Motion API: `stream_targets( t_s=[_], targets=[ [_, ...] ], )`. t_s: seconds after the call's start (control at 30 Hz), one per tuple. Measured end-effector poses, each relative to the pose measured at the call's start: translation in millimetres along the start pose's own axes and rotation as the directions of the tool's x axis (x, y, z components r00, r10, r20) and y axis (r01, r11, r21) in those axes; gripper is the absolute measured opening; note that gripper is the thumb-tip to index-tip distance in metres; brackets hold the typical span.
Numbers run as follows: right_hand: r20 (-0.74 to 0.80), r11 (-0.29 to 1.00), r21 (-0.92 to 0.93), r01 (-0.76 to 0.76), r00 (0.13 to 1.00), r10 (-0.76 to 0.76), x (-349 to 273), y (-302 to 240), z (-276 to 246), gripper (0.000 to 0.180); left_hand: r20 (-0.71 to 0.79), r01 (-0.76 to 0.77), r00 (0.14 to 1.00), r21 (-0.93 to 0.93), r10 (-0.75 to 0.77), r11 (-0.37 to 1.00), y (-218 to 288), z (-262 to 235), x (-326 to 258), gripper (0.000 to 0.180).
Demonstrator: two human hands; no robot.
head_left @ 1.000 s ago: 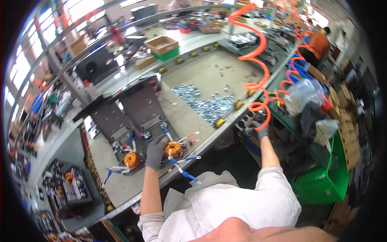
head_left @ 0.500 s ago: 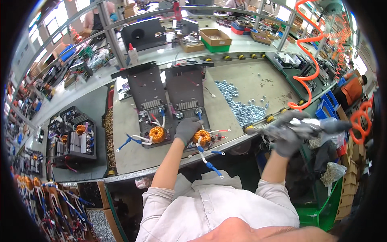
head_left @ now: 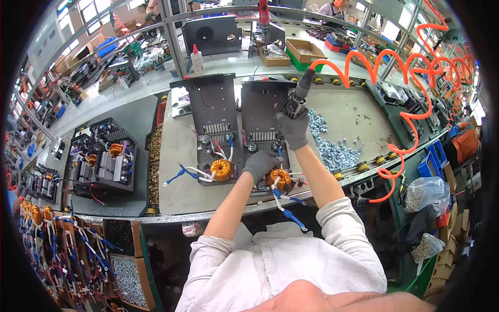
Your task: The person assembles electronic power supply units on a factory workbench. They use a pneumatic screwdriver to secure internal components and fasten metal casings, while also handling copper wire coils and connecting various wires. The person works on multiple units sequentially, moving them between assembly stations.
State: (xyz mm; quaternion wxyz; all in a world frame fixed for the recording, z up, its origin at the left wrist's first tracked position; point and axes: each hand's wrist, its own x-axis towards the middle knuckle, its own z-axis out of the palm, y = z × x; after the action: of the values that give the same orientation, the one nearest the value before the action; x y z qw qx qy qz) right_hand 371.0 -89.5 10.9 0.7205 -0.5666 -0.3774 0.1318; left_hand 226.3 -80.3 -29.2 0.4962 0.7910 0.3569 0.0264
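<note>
My gloved right hand (head_left: pixel 294 131) grips a grey pneumatic driver (head_left: pixel 298 99) by its body. The driver stands over the right black metal housing (head_left: pixel 260 112), its socket end pointing down at a terminal post beside a blue-sleeved wire (head_left: pixel 279 150). My gloved left hand (head_left: pixel 261 165) rests low on this housing, fingers closed at that wire; its fingertips are partly hidden. Just right of them sits an orange ring coil (head_left: pixel 279 178), its white and blue leads hanging over the bench edge. A similar left housing (head_left: pixel 214 106) holds another ring coil (head_left: pixel 221 169).
Silver nuts (head_left: pixel 332 148) lie heaped right of the housings. An orange coiled air hose (head_left: pixel 358 57) loops from the driver to the right. Left are an assembled black unit (head_left: pixel 104 161) and a narrow tray of brass-coloured parts (head_left: pixel 154 145). A glue bottle (head_left: pixel 196 60) stands behind.
My right hand has swung the driver from the bench's right side to above the right housing, now with its tip down. The left hand stays at the blue-sleeved wire. The view has shifted slightly.
</note>
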Motion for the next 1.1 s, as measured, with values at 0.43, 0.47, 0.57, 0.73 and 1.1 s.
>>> stream_targets(
  t_s=[0.43,0.47,0.57,0.73,1.1],
  targets=[
    [0.14,0.998,0.059,-0.019,0.99,0.01,13.3,4.2,-3.2,0.023,-0.573,0.078,0.576,0.748,0.583,0.659,27.9,-46.6,-25.7,0.028],
    [0.179,0.999,0.02,-0.037,0.983,0.033,11.6,4.7,-3.7,0.023,-0.539,0.122,0.671,0.757,0.508,0.641,21.5,-55.7,-25.4,0.028],
    [0.115,0.996,0.058,0.064,0.991,-0.071,9.2,-5.5,2.4,0.024,-0.422,0.143,0.879,0.677,0.221,0.722,9.6,-76.8,-19.6,0.025],
    [0.175,0.959,0.284,0.022,0.982,-0.075,-20.9,-26.8,35.8,0.03,-0.396,0.122,0.903,0.61,0.168,0.783,10.1,-62.3,-28.7,0.027],
    [0.266,0.99,0.143,0.003,0.963,-0.041,-18.3,-10.0,74.3,0.028,-0.222,0.033,0.942,0.807,0.252,0.589,17.1,-47.1,-20.4,0.019]
  ],
)
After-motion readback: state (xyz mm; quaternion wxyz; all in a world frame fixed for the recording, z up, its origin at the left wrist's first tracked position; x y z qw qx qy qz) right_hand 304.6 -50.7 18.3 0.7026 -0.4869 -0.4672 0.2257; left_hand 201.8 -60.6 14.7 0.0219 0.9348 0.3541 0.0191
